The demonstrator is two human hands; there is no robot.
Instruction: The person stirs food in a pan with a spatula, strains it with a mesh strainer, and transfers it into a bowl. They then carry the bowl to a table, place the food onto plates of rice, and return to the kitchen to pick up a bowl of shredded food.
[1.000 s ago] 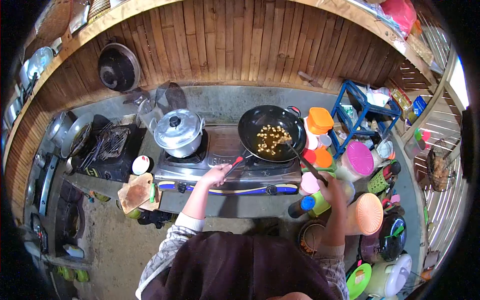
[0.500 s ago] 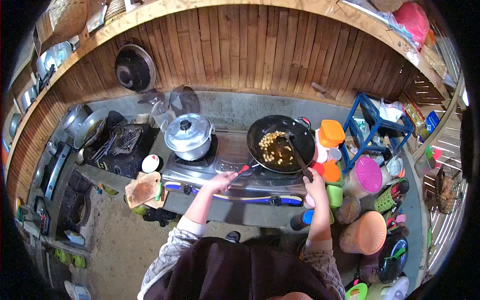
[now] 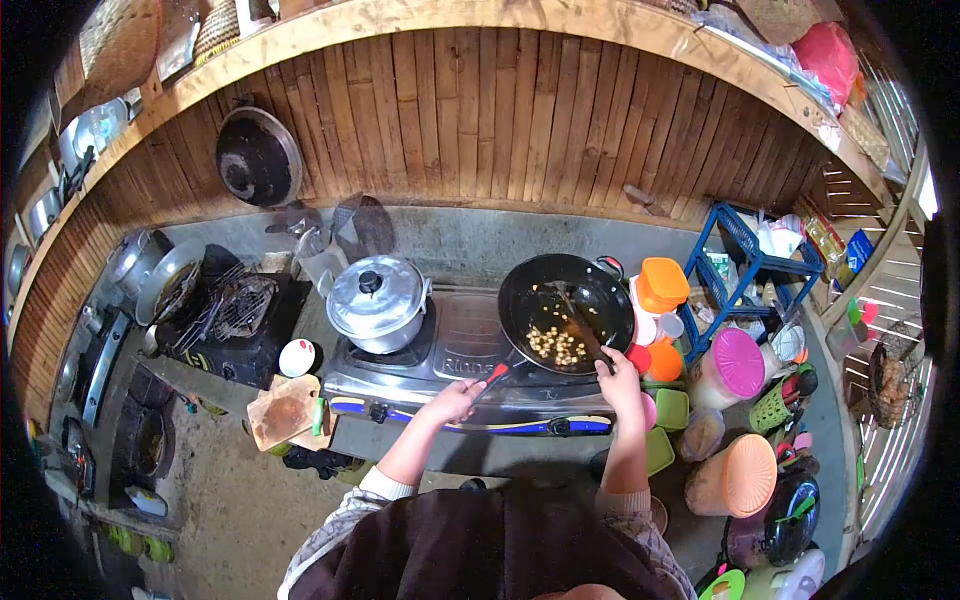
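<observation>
A black wok (image 3: 530,290) sits on the right side of the steel stove (image 3: 465,355), with pale browned pieces and dark liquid near its front. My left hand (image 3: 455,402) is closed at the red-tipped handle (image 3: 497,374) on the wok's front left. My right hand (image 3: 618,380) grips the dark spatula (image 3: 585,335), whose blade reaches into the wok beyond the pieces. On the left burner stands a lidded silver pot (image 3: 376,300).
A cutting board (image 3: 284,412) with a green-handled knife and a white round item (image 3: 297,357) lie left of the stove. Colourful containers (image 3: 663,285) crowd the right, beside a blue rack (image 3: 745,262). A black lid (image 3: 258,157) hangs on the wall.
The spatula blade has moved toward the wok's far side, and the pieces now lie nearer its front. My right hand is slightly lower and further left. The whole view has shifted a little.
</observation>
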